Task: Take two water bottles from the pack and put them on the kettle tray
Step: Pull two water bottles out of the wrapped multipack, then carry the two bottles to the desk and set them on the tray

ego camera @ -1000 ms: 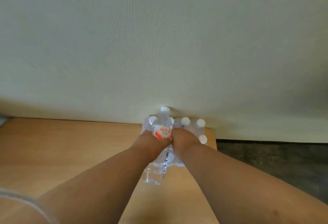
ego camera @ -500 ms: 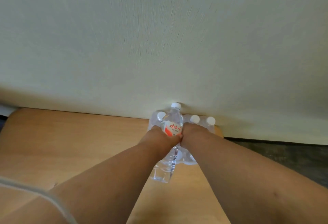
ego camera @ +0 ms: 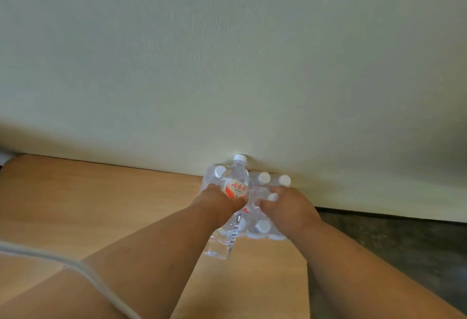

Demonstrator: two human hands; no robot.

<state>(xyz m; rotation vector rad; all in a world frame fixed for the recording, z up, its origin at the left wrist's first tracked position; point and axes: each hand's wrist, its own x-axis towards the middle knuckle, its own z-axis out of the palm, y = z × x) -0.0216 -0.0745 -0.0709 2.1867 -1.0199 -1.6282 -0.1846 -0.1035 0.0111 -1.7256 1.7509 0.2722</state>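
A clear water bottle (ego camera: pixel 233 187) with a white cap and a red and white label is held upright above the table. My left hand (ego camera: pixel 219 201) is closed around its middle. Behind it, the plastic-wrapped pack of bottles (ego camera: pixel 265 227) with white caps stands against the wall at the table's far right corner. My right hand (ego camera: pixel 284 205) rests on top of the pack, fingers curled into the wrap between the caps. Whether it grips a bottle is hidden. No kettle tray is in view.
The wooden table (ego camera: pixel 101 205) stretches to the left along the pale wall (ego camera: pixel 227 65). Its right edge runs just past the pack, with dark floor (ego camera: pixel 391 243) beyond. A grey cord (ego camera: pixel 63 265) crosses my left forearm.
My right hand has let go of the held bottle and shifted right onto the pack's top. The left hand keeps the bottle lifted at about the same place.
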